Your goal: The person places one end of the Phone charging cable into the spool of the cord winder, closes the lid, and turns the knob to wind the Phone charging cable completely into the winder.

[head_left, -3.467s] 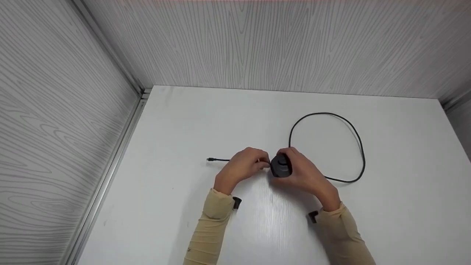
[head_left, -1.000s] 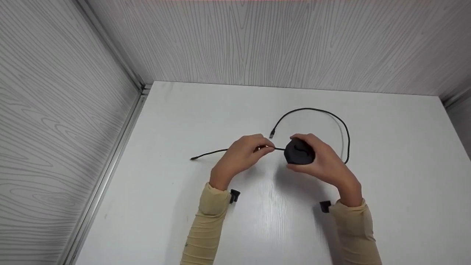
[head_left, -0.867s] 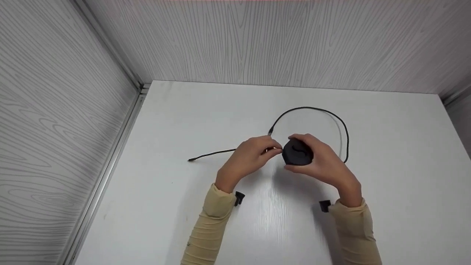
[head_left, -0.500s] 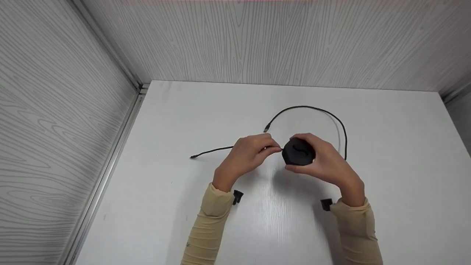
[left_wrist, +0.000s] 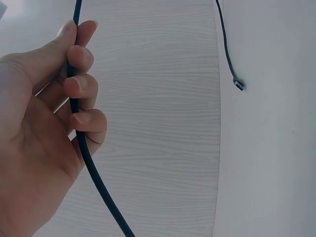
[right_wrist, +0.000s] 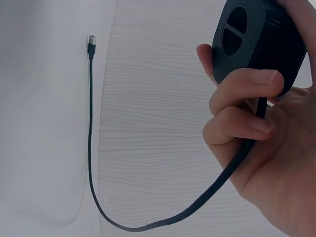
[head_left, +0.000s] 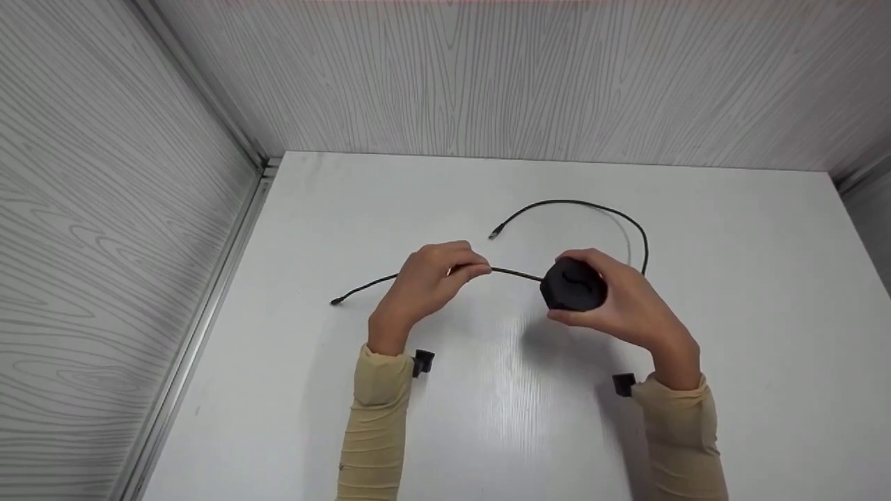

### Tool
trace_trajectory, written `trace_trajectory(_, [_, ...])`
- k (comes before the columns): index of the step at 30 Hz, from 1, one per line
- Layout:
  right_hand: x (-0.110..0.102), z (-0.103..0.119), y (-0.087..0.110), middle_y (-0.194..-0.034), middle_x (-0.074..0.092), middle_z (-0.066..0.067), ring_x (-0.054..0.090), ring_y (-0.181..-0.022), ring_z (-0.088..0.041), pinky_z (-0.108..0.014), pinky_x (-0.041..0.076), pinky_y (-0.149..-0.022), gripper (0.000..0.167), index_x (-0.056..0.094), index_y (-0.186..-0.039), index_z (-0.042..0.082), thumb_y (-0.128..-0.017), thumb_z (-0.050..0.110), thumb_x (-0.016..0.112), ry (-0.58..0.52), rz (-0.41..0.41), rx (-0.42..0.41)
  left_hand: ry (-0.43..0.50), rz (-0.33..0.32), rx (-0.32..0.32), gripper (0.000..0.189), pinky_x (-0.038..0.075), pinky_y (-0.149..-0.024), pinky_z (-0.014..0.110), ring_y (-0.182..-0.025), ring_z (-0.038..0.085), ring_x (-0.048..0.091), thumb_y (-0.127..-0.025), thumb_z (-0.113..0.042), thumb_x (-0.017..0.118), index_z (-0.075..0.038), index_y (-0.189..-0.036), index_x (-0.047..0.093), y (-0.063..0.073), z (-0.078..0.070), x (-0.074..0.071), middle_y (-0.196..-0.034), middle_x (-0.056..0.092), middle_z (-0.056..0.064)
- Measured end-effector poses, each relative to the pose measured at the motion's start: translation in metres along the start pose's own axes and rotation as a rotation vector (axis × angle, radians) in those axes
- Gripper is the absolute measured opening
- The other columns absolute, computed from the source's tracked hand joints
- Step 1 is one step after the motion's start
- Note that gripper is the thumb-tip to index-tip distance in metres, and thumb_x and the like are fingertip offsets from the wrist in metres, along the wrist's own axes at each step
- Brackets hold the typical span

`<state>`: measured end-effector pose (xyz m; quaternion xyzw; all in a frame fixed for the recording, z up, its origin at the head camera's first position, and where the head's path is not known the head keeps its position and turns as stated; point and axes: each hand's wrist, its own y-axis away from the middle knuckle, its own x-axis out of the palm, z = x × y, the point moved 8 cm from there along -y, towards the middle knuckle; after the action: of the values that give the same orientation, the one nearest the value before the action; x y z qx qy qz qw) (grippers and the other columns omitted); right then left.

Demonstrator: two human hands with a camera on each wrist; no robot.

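My right hand (head_left: 619, 299) grips a black, many-sided cable winder (head_left: 574, 284) with a curved slot on its face. In the right wrist view two rounded openings show on the winder (right_wrist: 234, 30), and two fingers curl over the cable below it. My left hand (head_left: 424, 285) pinches the black cable (head_left: 515, 272) left of the winder; a straight stretch runs between them. In the left wrist view the cable (left_wrist: 101, 187) passes under the curled fingers. One small plug (head_left: 336, 301) hangs at the left end. The other end's USB plug (head_left: 495, 232) lies beyond the hands.
Beneath the hands is a white table (head_left: 292, 390). A grey wood-grain panel (head_left: 445, 76) rises at its back, another panel (head_left: 90, 264) at the left. Small black pieces (head_left: 422, 362) sit at both wrists, beside the beige sleeves (head_left: 376, 424).
My left hand drew close to the winder, then moved left along with the cable, lengthening the stretch between. The winder shifted slightly right. The far loop shrank and its USB plug slid left.
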<state>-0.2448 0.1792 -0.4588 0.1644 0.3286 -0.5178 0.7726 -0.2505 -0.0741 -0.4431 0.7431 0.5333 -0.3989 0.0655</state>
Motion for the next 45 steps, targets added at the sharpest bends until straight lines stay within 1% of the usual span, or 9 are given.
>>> trace_trajectory(9, [-0.009, -0.002, 0.006, -0.133, 0.068, 0.013, 0.060, -0.113, -0.007, -0.018, 0.044, -0.097, 0.074, 0.061, -0.141, 0.036, -0.076, 0.049, 0.094, 0.012, -0.024, 0.013, 0.046, -0.028, -0.032, 0.019, 0.040, -0.070, 0.023, -0.074, 0.007, 0.049, -0.103, -0.028, 0.069, -0.014, -0.102, 0.082, 0.009, 0.012, -0.019, -0.079, 0.064, 0.002])
trace_trajectory(14, [-0.013, 0.000, 0.008, -0.133, 0.068, 0.013, 0.060, -0.113, -0.005, -0.017, 0.043, -0.098, 0.073, 0.061, -0.140, 0.037, -0.076, 0.048, 0.095, 0.016, -0.024, 0.009, 0.057, -0.028, -0.028, 0.018, 0.039, -0.070, 0.023, -0.073, 0.007, 0.048, -0.103, -0.028, 0.069, -0.015, -0.101, 0.082, 0.010, 0.012, -0.023, -0.078, 0.061, -0.001])
trace_trajectory(21, [-0.026, -0.001, 0.015, -0.128, 0.068, 0.012, 0.061, -0.106, -0.005, -0.013, 0.045, -0.091, 0.072, 0.062, -0.140, 0.037, -0.076, 0.043, 0.096, 0.006, -0.018, 0.011, 0.082, 0.007, -0.022, 0.019, 0.039, -0.070, 0.022, -0.073, 0.007, 0.048, -0.103, -0.027, 0.069, -0.014, -0.103, 0.083, 0.008, 0.009, -0.021, -0.078, 0.062, 0.001])
trace_trajectory(23, [-0.032, -0.003, 0.017, -0.127, 0.068, 0.012, 0.061, -0.104, -0.005, -0.012, 0.045, -0.089, 0.072, 0.063, -0.140, 0.036, -0.076, 0.040, 0.096, 0.004, -0.034, 0.013, 0.086, -0.001, -0.028, 0.019, 0.039, -0.070, 0.022, -0.072, 0.007, 0.048, -0.103, -0.026, 0.069, -0.013, -0.103, 0.083, 0.009, 0.009, -0.023, -0.078, 0.061, 0.001])
trace_trajectory(28, [-0.043, -0.009, 0.023, -0.124, 0.068, 0.010, 0.062, -0.098, -0.007, -0.011, 0.046, -0.085, 0.072, 0.063, -0.139, 0.036, -0.076, 0.035, 0.097, -0.008, -0.063, 0.030, 0.096, -0.030, -0.071, 0.018, 0.039, -0.069, 0.023, -0.072, 0.009, 0.047, -0.102, -0.026, 0.071, -0.013, -0.103, 0.083, 0.013, 0.017, -0.027, -0.077, 0.059, 0.000])
trace_trajectory(35, [-0.042, -0.007, 0.019, -0.123, 0.068, 0.008, 0.063, -0.097, -0.010, -0.011, 0.046, -0.085, 0.070, 0.062, -0.139, 0.038, -0.078, 0.036, 0.095, -0.023, -0.078, 0.043, 0.049, -0.027, -0.156, 0.018, 0.043, -0.073, 0.025, -0.078, 0.010, 0.052, -0.103, -0.031, 0.068, -0.020, -0.107, 0.082, 0.009, 0.027, -0.023, -0.083, 0.064, -0.005])
trace_trajectory(40, [-0.043, -0.007, 0.018, -0.126, 0.067, 0.008, 0.067, -0.086, -0.017, -0.014, 0.049, -0.079, 0.072, 0.059, -0.142, 0.037, -0.080, 0.035, 0.094, -0.042, -0.098, 0.056, 0.035, -0.048, -0.177, 0.019, 0.044, -0.073, 0.027, -0.081, 0.012, 0.054, -0.104, -0.033, 0.068, -0.020, -0.108, 0.081, 0.008, 0.032, -0.023, -0.090, 0.069, -0.005])
trace_trajectory(42, [-0.044, -0.008, 0.019, -0.125, 0.067, 0.009, 0.067, -0.083, -0.016, -0.014, 0.049, -0.078, 0.072, 0.058, -0.142, 0.036, -0.080, 0.035, 0.094, -0.040, -0.115, 0.059, 0.027, -0.064, -0.190, 0.019, 0.045, -0.074, 0.027, -0.082, 0.012, 0.055, -0.103, -0.032, 0.068, -0.019, -0.109, 0.081, 0.008, 0.036, -0.023, -0.093, 0.070, -0.004])
trace_trajectory(45, [-0.048, -0.008, 0.022, -0.124, 0.067, 0.010, 0.068, -0.088, -0.013, -0.014, 0.049, -0.079, 0.070, 0.059, -0.141, 0.033, -0.080, 0.031, 0.094, -0.050, -0.154, 0.064, 0.009, -0.095, -0.223, 0.019, 0.047, -0.076, 0.027, -0.083, 0.012, 0.056, -0.103, -0.030, 0.069, -0.017, -0.111, 0.080, 0.011, 0.047, -0.023, -0.096, 0.071, -0.003])
